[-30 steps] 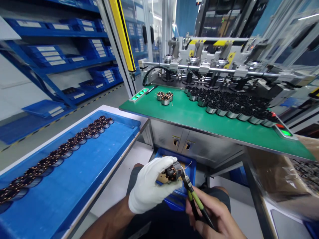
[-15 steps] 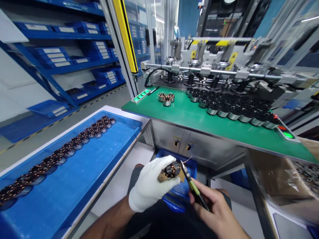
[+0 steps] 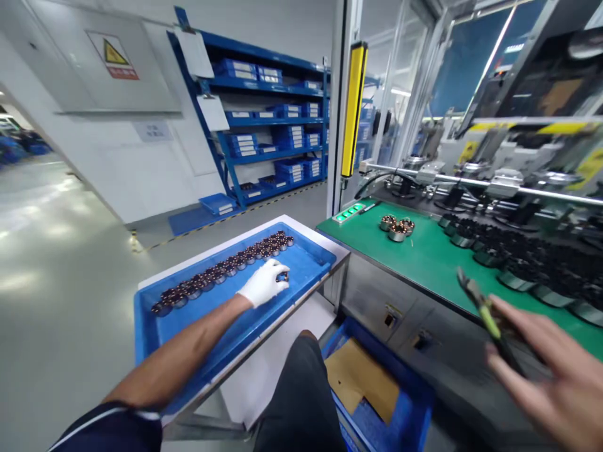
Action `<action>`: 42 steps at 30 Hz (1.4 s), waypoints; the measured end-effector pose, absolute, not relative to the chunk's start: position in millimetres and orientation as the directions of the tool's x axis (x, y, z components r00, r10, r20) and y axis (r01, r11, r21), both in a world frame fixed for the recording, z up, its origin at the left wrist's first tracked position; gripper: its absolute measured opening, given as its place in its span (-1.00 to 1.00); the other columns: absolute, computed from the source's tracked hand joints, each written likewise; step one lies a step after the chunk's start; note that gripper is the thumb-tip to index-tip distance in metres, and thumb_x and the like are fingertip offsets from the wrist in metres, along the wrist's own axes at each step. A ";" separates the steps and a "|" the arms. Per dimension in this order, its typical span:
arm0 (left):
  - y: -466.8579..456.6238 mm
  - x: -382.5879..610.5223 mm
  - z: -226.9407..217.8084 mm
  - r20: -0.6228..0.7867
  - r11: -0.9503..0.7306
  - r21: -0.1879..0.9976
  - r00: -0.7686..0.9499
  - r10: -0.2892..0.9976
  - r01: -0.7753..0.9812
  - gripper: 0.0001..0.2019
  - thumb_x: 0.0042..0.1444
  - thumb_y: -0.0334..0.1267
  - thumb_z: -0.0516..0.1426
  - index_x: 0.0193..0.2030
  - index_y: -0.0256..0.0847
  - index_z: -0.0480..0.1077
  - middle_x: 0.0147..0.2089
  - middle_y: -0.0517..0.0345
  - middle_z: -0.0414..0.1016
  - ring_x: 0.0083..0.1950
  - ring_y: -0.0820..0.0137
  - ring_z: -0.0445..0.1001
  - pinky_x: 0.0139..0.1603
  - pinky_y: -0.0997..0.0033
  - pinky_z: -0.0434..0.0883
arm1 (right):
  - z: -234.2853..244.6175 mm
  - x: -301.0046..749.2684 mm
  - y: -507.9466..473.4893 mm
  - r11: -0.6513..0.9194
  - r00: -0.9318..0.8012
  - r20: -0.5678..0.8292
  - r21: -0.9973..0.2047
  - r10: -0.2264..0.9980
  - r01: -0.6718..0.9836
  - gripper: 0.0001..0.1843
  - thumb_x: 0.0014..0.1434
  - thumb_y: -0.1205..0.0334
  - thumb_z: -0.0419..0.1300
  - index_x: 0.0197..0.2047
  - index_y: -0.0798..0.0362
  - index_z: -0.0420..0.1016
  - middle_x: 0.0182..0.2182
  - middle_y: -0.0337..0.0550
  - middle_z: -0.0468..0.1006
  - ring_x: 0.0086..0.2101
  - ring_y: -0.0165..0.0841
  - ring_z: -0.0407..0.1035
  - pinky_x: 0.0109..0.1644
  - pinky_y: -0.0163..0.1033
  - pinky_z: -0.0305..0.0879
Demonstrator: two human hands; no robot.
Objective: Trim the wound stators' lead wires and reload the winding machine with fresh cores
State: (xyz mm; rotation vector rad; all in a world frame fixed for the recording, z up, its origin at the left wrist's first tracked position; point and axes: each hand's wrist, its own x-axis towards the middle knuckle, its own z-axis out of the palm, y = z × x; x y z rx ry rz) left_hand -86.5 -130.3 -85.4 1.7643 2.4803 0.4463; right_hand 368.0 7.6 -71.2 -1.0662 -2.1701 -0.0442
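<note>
My left hand (image 3: pixel 264 284), in a white glove, reaches into the blue tray (image 3: pixel 188 326) and is closed on a copper-wound coil part (image 3: pixel 281 276), held at the tray floor beside the row of wound coils (image 3: pixel 221 271). My right hand (image 3: pixel 551 370) is bare and blurred at the lower right, in front of the green bench (image 3: pixel 424 257). It holds green-handled cutters (image 3: pixel 485 317) with the tips pointing up and left, while its other fingers are spread.
Three wound coils (image 3: pixel 397 227) sit at the near left of the green bench, and several dark round parts (image 3: pixel 518 263) crowd its right side below the machine rail (image 3: pixel 471 182). A blue bin with cardboard (image 3: pixel 362 383) lies on the floor by my knee. Blue shelving (image 3: pixel 268 138) stands behind.
The view swung left. My left hand carried the coil part from in front of my lap out to the blue tray. My right hand with the cutters moved off to the right.
</note>
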 end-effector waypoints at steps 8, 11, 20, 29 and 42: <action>-99.3 -204.5 -141.3 -0.002 0.509 0.143 -0.514 0.858 0.849 -0.70 0.24 -0.17 0.15 0.05 -0.26 0.40 0.08 -0.01 0.46 0.05 0.25 0.48 0.06 0.05 0.47 | -33.2 312.8 106.9 0.485 -0.415 0.387 -0.103 0.824 0.868 -0.21 0.00 -0.26 -0.07 -0.01 0.18 0.54 -0.07 0.15 0.60 -0.07 0.00 0.50 0.04 0.02 0.43; -97.1 -227.2 -153.1 0.039 0.533 0.139 -0.543 0.839 0.834 -0.66 0.25 -0.16 0.15 0.12 -0.24 0.37 0.16 -0.04 0.41 0.12 0.21 0.44 0.11 0.01 0.44 | -43.1 311.7 107.4 0.560 -0.484 0.429 -0.064 0.763 0.826 -0.25 0.05 -0.33 -0.13 -0.14 0.11 0.57 -0.11 0.10 0.63 -0.10 -0.03 0.52 0.04 0.01 0.44; -91.9 -230.4 -163.5 0.143 0.545 0.128 -0.560 0.816 0.828 -0.62 0.26 -0.15 0.13 0.16 -0.24 0.33 0.24 -0.08 0.33 0.22 0.13 0.36 0.21 -0.11 0.33 | -43.2 314.0 105.4 0.579 -0.501 0.461 -0.035 0.732 0.814 -0.35 0.14 -0.32 -0.11 -0.18 0.02 0.54 -0.12 0.07 0.63 -0.11 -0.08 0.54 -0.01 -0.05 0.45; -80.6 -185.6 -178.5 0.080 0.402 0.178 -0.420 0.904 0.898 -0.62 0.24 -0.10 0.14 0.12 -0.25 0.37 0.22 -0.07 0.38 0.21 0.16 0.38 0.21 -0.07 0.33 | -41.8 311.2 100.9 0.584 -0.512 0.449 -0.028 0.732 0.811 -0.43 0.20 -0.18 -0.04 -0.14 0.12 0.54 -0.09 0.13 0.61 -0.08 -0.07 0.52 0.06 -0.05 0.40; 43.9 -19.3 29.9 0.502 -0.236 -0.059 0.234 0.833 0.970 -0.65 0.12 -0.18 0.19 0.07 -0.06 0.43 0.43 0.11 0.13 0.50 -0.04 -0.21 0.41 -0.19 -0.09 | -25.2 253.7 76.7 0.267 -0.245 0.316 -0.028 0.917 0.963 -0.60 0.34 0.07 0.05 -0.12 0.25 0.53 -0.15 0.14 0.57 -0.12 -0.21 0.48 0.01 -0.09 0.36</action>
